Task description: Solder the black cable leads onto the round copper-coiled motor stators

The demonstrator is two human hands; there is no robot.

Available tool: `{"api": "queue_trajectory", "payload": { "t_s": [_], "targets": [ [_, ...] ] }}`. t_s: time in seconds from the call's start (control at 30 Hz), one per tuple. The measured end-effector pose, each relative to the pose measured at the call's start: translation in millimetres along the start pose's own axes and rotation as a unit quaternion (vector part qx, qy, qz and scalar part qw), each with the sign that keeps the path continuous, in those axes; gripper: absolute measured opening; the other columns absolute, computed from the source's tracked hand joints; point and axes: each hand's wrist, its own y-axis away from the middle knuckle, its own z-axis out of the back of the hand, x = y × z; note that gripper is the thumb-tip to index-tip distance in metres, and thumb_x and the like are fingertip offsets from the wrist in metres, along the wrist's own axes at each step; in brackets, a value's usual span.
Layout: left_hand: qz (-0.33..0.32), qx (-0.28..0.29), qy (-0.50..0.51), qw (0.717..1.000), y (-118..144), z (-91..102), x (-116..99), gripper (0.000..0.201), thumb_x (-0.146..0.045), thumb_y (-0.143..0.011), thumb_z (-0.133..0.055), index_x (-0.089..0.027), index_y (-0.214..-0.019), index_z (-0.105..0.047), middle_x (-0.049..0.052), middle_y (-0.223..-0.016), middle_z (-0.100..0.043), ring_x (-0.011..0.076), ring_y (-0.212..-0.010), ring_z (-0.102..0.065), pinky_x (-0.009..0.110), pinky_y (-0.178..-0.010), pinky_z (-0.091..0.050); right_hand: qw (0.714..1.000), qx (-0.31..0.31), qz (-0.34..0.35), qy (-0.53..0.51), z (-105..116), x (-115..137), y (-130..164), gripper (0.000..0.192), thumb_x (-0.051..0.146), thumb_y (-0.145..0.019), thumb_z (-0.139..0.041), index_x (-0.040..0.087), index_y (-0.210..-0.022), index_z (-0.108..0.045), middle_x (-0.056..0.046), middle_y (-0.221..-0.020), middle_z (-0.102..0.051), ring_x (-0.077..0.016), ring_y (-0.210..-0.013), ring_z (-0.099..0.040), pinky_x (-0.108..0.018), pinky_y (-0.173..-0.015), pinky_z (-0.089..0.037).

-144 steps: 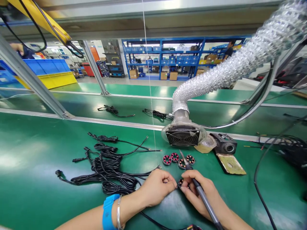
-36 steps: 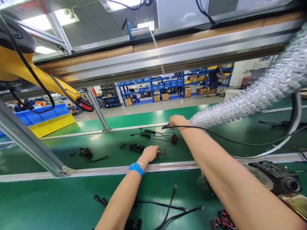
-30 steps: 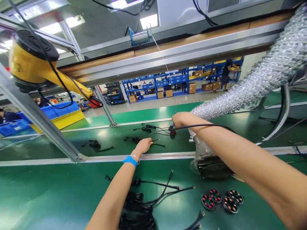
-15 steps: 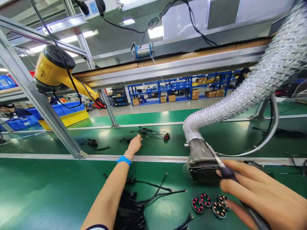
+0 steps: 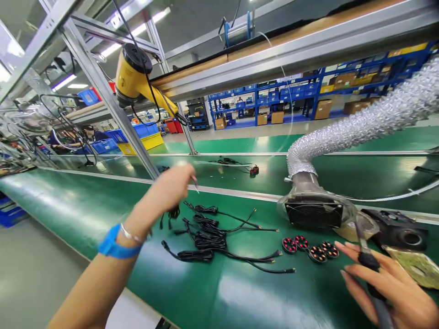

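My left hand (image 5: 170, 186) hovers above the near green belt (image 5: 68, 205), closed on a black cable (image 5: 173, 212) that dangles under it, a thin wire end poking out past the fingers. A pile of black cables (image 5: 212, 233) lies just right of it. My right hand (image 5: 391, 290) sits at the lower right and holds a soldering iron (image 5: 367, 261), tip up toward the extractor. Several round red-and-copper wound rings (image 5: 308, 249) lie on the belt between the cables and my right hand.
A fume extractor fan (image 5: 313, 214) on a foil duct (image 5: 360, 123) stands behind the rings, with a black iron stand (image 5: 399, 233) beside it. A cable with a red ring (image 5: 254, 170) lies on the far belt. A yellow tool (image 5: 132, 77) hangs overhead at left.
My left hand has drawn back from the far belt with a cable in it. My right hand came back to the near right with the iron. The view swung left.
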Motion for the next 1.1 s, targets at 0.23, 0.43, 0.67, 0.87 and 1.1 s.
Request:
{"api": "queue_trajectory", "payload": {
  "t_s": [0.23,0.43,0.67,0.87,1.1],
  "targets": [
    [-0.246,0.223,0.080,0.940,91.0,-74.5,-158.7,0.020,-0.004,-0.089,-0.039,-0.018,-0.094,-0.052,0.010,-0.090,-0.064,0.0245,-0.087,-0.061,0.036,-0.080,-0.050,0.997,0.070,0.040,0.007,-7.4,13.4,11.6,0.027,0.012,-0.080,-0.063,0.025,-0.102,-0.054,-0.013,-0.131,-0.063,-0.0262,-0.104,-0.067,-0.043,-0.081,-0.058],
    [-0.261,0.196,0.128,0.937,81.2,-82.1,-191.5,0.017,-0.022,-0.095,-0.044,-0.015,-0.109,-0.050,0.010,-0.087,-0.066,0.0251,-0.080,-0.064,0.033,-0.068,-0.050,0.996,0.054,-0.040,0.052,-13.7,15.8,14.2,0.028,0.017,-0.085,-0.057,0.020,-0.112,-0.049,-0.019,-0.137,-0.056,-0.0280,-0.112,-0.064,-0.047,-0.089,-0.055],
    [-0.247,0.120,0.196,0.941,59.9,-91.0,-273.4,0.026,-0.013,-0.089,-0.042,-0.015,-0.111,-0.056,0.013,-0.109,-0.061,0.0261,-0.098,-0.058,0.037,-0.085,-0.048,0.993,0.075,-0.075,0.054,-24.6,5.7,10.7,0.034,0.021,-0.087,-0.053,0.019,-0.119,-0.043,-0.016,-0.122,-0.064,-0.0283,-0.121,-0.059,-0.050,-0.097,-0.052],
    [-0.250,0.083,0.226,0.938,44.7,-109.9,-316.2,0.037,-0.016,-0.093,-0.040,-0.013,-0.128,-0.051,0.014,-0.119,-0.058,0.0283,-0.105,-0.051,0.043,-0.092,-0.046,0.986,0.106,-0.112,0.062,-21.9,4.1,10.9,0.041,0.017,-0.084,-0.051,0.018,-0.123,-0.039,-0.018,-0.131,-0.056,-0.0277,-0.117,-0.061,-0.045,-0.091,-0.056],
    [-0.299,0.099,0.236,0.919,66.0,-99.4,-284.7,0.028,-0.014,-0.092,-0.042,-0.020,-0.116,-0.055,0.009,-0.115,-0.062,0.0242,-0.102,-0.054,0.037,-0.092,-0.046,0.979,0.137,-0.139,0.064,-8.2,29.0,13.3,0.044,0.015,-0.077,-0.056,0.020,-0.119,-0.044,-0.009,-0.097,-0.060,-0.0270,-0.088,-0.061,-0.045,-0.076,-0.055]
  ]
}}
